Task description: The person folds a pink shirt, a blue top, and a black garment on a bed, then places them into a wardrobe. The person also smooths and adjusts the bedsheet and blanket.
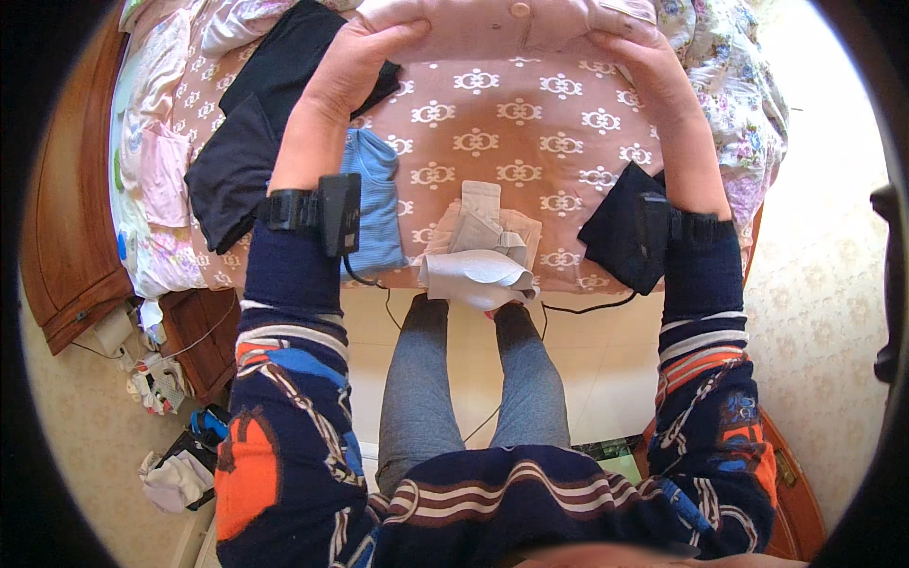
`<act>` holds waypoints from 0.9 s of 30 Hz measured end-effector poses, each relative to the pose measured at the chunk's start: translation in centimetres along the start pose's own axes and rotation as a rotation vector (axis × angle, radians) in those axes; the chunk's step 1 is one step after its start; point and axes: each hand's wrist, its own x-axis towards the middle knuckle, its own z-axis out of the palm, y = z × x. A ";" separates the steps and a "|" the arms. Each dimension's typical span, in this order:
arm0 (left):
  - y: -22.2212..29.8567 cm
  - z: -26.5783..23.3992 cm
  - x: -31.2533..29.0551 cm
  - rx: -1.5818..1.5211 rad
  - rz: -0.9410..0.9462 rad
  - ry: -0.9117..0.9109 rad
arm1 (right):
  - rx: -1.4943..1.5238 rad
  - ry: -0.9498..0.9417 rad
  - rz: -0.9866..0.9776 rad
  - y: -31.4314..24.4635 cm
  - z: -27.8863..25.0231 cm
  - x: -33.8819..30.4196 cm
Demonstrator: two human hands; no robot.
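At the far edge of the view, a pink buttoned garment (473,33) is stretched between my two hands above the bed. My left hand (365,55) grips its left end, thumb on top, and my right hand (649,62) grips the right end the same way. Most of the garment is cut off by the frame, so its full shape is hidden. Beneath my forearms lie dark folded clothes (232,170) and a blue striped garment (374,204) on the left. A folded black garment (611,227) rests by my right forearm.
A patterned pink-brown bedsheet (445,133) covers the bed. Beige and white cloth pieces (483,256) lie at its near edge. A floral quilt (724,104) is bunched on the right. At left stands a wooden headboard (71,208). Cables hang from my wrist-worn devices.
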 end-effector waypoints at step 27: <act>-16.8 3.4 -8.3 0.249 -0.535 0.616 | -0.584 0.610 0.448 16.4 4.2 -5.3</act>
